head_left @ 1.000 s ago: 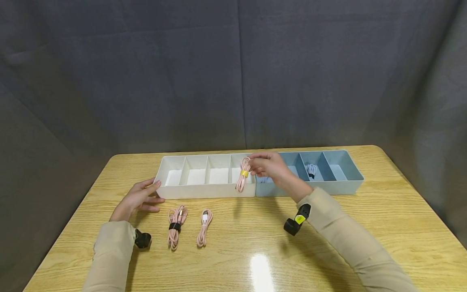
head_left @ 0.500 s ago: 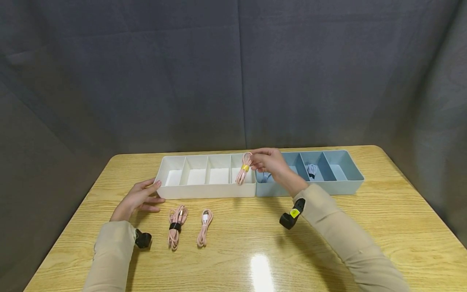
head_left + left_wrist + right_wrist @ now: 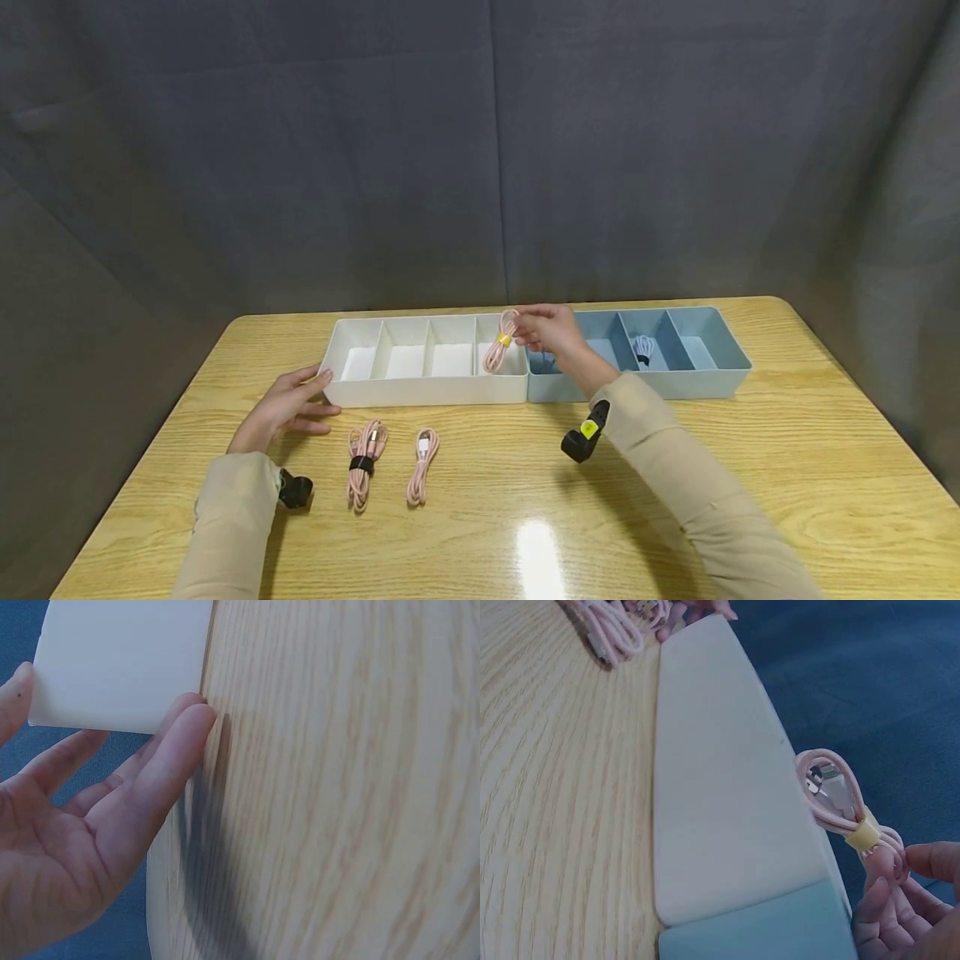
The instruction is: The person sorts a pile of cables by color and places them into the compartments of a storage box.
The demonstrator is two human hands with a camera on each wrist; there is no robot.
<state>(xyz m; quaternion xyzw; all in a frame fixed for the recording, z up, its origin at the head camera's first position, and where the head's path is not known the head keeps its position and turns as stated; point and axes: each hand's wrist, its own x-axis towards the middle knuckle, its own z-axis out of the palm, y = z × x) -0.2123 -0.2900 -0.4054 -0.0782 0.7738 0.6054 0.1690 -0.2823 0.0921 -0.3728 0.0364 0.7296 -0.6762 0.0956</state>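
Note:
My right hand (image 3: 553, 330) pinches a coiled pink cable (image 3: 497, 353) by its looped end, above the rightmost compartment of the white organizer box (image 3: 431, 391). A yellow tie wraps the middle of this cable, and a metal plug shows in its loop in the right wrist view. My left hand (image 3: 287, 405) touches the left end of the white box with extended fingers, its thumb near the rim. In the left wrist view the fingertips (image 3: 196, 716) lie against the box's end. A pink cable with a black strap (image 3: 362, 467) and another pink cable (image 3: 423, 468) lie on the table.
Against the white box's right end stands a blue organizer box (image 3: 660, 384). A light-blue cable (image 3: 643, 350) lies in one of its compartments, and another (image 3: 548, 362) is partly hidden behind my right hand. A dark curtain (image 3: 480, 167) hangs behind the wooden table (image 3: 480, 533).
My right hand has moved slightly up and away with the yellow-tied pink cable, which now hangs further over the white box's right compartment. My left hand has stayed put.

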